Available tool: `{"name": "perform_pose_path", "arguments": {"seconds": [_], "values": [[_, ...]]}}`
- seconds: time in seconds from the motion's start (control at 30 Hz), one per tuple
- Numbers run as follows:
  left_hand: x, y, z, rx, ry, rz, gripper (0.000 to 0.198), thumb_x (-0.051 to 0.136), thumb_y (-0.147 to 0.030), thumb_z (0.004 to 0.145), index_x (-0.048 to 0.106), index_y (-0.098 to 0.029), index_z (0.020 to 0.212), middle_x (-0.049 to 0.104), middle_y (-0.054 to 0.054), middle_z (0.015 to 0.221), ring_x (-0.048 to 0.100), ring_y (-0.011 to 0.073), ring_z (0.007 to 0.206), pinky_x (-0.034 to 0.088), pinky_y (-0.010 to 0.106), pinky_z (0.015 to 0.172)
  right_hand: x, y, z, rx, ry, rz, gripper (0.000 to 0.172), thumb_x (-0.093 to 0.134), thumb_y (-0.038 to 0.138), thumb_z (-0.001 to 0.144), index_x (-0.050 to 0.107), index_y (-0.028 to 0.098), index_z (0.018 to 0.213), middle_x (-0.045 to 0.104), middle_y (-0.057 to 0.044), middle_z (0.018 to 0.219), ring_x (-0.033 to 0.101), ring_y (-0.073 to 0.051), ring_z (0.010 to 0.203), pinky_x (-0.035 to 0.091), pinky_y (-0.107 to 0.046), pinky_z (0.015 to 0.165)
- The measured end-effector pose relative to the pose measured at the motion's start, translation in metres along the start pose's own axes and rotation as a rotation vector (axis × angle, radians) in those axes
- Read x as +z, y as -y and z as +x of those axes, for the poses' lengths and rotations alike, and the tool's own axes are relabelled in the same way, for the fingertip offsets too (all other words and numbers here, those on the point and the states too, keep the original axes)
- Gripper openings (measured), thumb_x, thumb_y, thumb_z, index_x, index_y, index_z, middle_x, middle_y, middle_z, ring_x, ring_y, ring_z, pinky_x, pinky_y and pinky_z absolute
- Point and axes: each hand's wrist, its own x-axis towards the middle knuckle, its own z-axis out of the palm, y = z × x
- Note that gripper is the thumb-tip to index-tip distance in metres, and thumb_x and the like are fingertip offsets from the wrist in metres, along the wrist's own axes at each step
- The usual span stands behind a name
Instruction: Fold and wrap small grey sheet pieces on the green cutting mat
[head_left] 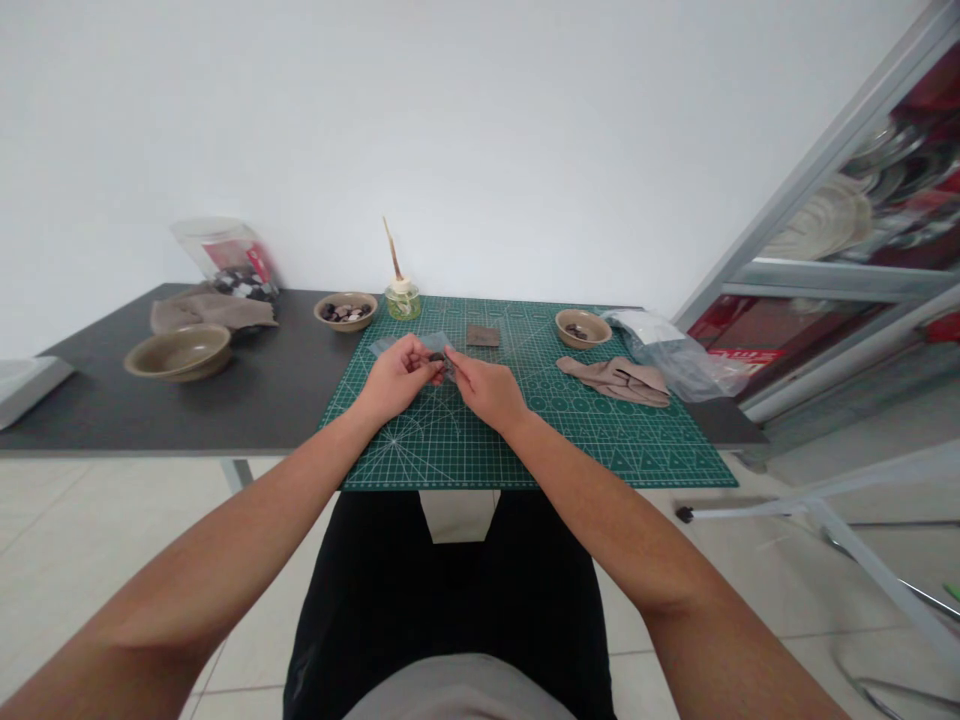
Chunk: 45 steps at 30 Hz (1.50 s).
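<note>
Head view, the only feed I've got: left hand (400,377) and right hand (486,388) meet over the far-centre part of the green cutting mat (570,440). Both are pinched shut, thumb against fingertips, on a small dark piece (439,357) held between them just above the mat. It's too small for me to say what it is. A clear plastic pouch (435,341) lies right behind the fingers; I can't tell if the left hand touches it. Just past that, a brown square patch (482,336) lies flat on the mat. Back edge of the mat: a small glass jar (403,301) with a stick standing tilted in it. Right side of the mat: a small tan bowl (583,328) with a few dark bits inside, folded beige fabric (616,380) just in front of it, and a crumpled clear bag (679,358) beside both, hanging off the mat edge. Left of the mat on the dark table (285,400): a tan bowl of mixed buttons (346,311), a larger tan bowl (180,352) nearer the front, a grey-beige cloth (210,312), and a clear plastic jar (229,258) tipped over behind it. A white flat object (26,385) sits at the table's far left corner. Both forearms are bare, reaching in from the bottom of the frame.
</note>
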Motion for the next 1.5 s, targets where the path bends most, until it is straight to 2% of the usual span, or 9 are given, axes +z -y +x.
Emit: {"name": "perform_pose_path", "arguments": {"seconds": [0.23, 0.4, 0.53, 0.67, 0.77, 1.03, 1.27, 1.5], "values": [[0.0008, 0.0002, 0.0000, -0.001, -0.001, -0.098, 0.027, 0.069, -0.026, 0.076, 0.050, -0.021, 0.095, 0.062, -0.007, 0.060, 0.064, 0.0135, 0.054, 0.054, 0.029, 0.058, 0.0004, -0.0031, 0.0005, 0.083, -0.129, 0.066, 0.042, 0.038, 0.028, 0.101, 0.055, 0.021, 0.138, 0.071, -0.007, 0.120, 0.070, -0.018, 0.100, 0.052, -0.026, 0.085], [0.0009, 0.0010, -0.0005, 0.014, 0.007, -0.124, 0.032, 0.074, -0.023, 0.069, 0.050, -0.020, 0.090, 0.064, -0.006, 0.060, 0.067, 0.0139, 0.059, 0.055, 0.028, 0.064, -0.0001, -0.0037, -0.0005, 0.106, -0.179, 0.064, 0.043, 0.037, 0.031, 0.102, 0.054, 0.021, 0.140, 0.074, -0.007, 0.113, 0.071, -0.017, 0.093, 0.051, -0.025, 0.082], [0.0001, 0.0018, 0.0000, -0.050, 0.026, -0.123, 0.031, 0.073, -0.027, 0.069, 0.049, -0.021, 0.087, 0.065, -0.006, 0.061, 0.068, 0.0162, 0.061, 0.056, 0.031, 0.065, -0.0012, -0.0016, -0.0006, 0.055, -0.136, 0.033, 0.044, 0.038, 0.027, 0.101, 0.052, 0.021, 0.142, 0.072, -0.007, 0.119, 0.070, -0.017, 0.098, 0.052, -0.024, 0.083], [-0.0015, 0.0028, 0.0006, -0.031, -0.014, 0.023, 0.021, 0.070, -0.031, 0.074, 0.054, -0.019, 0.078, 0.066, -0.002, 0.061, 0.065, 0.0140, 0.056, 0.053, 0.027, 0.059, -0.0017, 0.0015, -0.0009, -0.038, -0.069, -0.011, 0.045, 0.040, 0.023, 0.099, 0.050, 0.021, 0.143, 0.064, -0.005, 0.133, 0.067, -0.017, 0.109, 0.052, -0.027, 0.089], [-0.0022, 0.0035, 0.0003, -0.021, -0.035, 0.033, 0.019, 0.070, -0.029, 0.073, 0.055, -0.020, 0.079, 0.065, -0.003, 0.059, 0.064, 0.0137, 0.055, 0.052, 0.026, 0.056, -0.0010, 0.0026, -0.0010, -0.070, -0.043, -0.057, 0.046, 0.040, 0.022, 0.099, 0.048, 0.021, 0.144, 0.060, -0.005, 0.137, 0.064, -0.017, 0.114, 0.052, -0.028, 0.091], [-0.0020, -0.0023, -0.0031, -0.013, -0.064, 0.182, 0.011, 0.067, -0.024, 0.071, 0.057, -0.019, 0.070, 0.066, -0.002, 0.057, 0.061, 0.0124, 0.053, 0.048, 0.023, 0.053, 0.0003, 0.0046, -0.0006, -0.166, -0.028, -0.206, 0.046, 0.040, 0.023, 0.099, 0.049, 0.020, 0.144, 0.048, -0.008, 0.148, 0.066, -0.020, 0.107, 0.053, -0.032, 0.090], [-0.0006, 0.0005, -0.0020, -0.080, -0.091, 0.031, 0.018, 0.072, -0.028, 0.069, 0.059, -0.018, 0.076, 0.069, -0.001, 0.060, 0.067, 0.0156, 0.056, 0.054, 0.027, 0.057, 0.0000, 0.0041, -0.0004, -0.123, -0.046, -0.196, 0.047, 0.037, 0.021, 0.099, 0.048, 0.016, 0.144, 0.050, -0.009, 0.146, 0.066, -0.019, 0.109, 0.054, -0.032, 0.090], [-0.0009, -0.0007, -0.0024, -0.065, -0.069, 0.040, 0.016, 0.072, -0.025, 0.069, 0.058, -0.018, 0.073, 0.069, -0.001, 0.059, 0.067, 0.0151, 0.056, 0.054, 0.026, 0.057, 0.0020, 0.0036, -0.0002, -0.173, -0.050, -0.163, 0.046, 0.035, 0.021, 0.100, 0.047, 0.015, 0.145, 0.049, -0.009, 0.147, 0.064, -0.019, 0.115, 0.052, -0.032, 0.096]]}}
